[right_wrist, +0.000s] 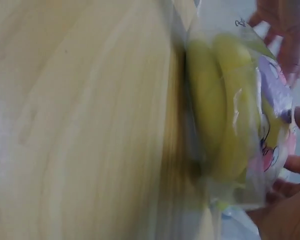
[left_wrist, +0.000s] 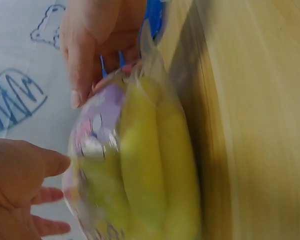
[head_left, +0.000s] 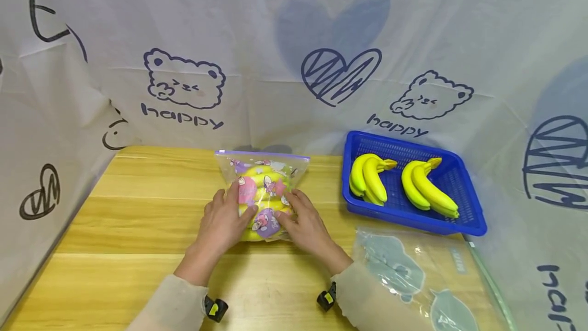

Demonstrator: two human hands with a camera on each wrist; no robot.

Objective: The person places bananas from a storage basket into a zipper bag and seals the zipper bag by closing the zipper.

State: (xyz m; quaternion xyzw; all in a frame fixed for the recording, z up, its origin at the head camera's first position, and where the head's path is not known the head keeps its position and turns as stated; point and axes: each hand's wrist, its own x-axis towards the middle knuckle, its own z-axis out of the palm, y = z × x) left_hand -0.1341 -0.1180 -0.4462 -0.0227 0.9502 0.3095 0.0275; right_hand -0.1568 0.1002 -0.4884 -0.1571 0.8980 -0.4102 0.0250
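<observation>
Left hand, head view: left hand (head_left: 226,219) lies on the left side of a printed zip bag (head_left: 266,222), fingers loosely extended, thumb apart from them.
Right hand, head view: right hand (head_left: 304,222) rests on the bag's right side, fingers likewise loosely extended, thumb on the print.
Zip bag, head view: on the wooden table (head_left: 138,213), left of the basket; yellow bananas (head_left: 259,171) fill it; purple zip strip (head_left: 262,155) along the far edge. Cannot tell whether it is sealed.
Blue basket, head view: blue basket (head_left: 399,220) holds two banana bunches side by side, left bunch (head_left: 369,180) and right bunch (head_left: 429,188).
Clear bag, head view: clear bag (head_left: 443,269) with green edge strip and grey-green print lies flat, nearer the person than the basket.
Bag contents, left wrist view: bananas press against clear plastic; left thumb and fingers spread at the printed face, right hand beyond.
Bag contents, right wrist view: bananas lie lengthwise behind the plastic; right-hand digits spread by the print. Image blurred.
</observation>
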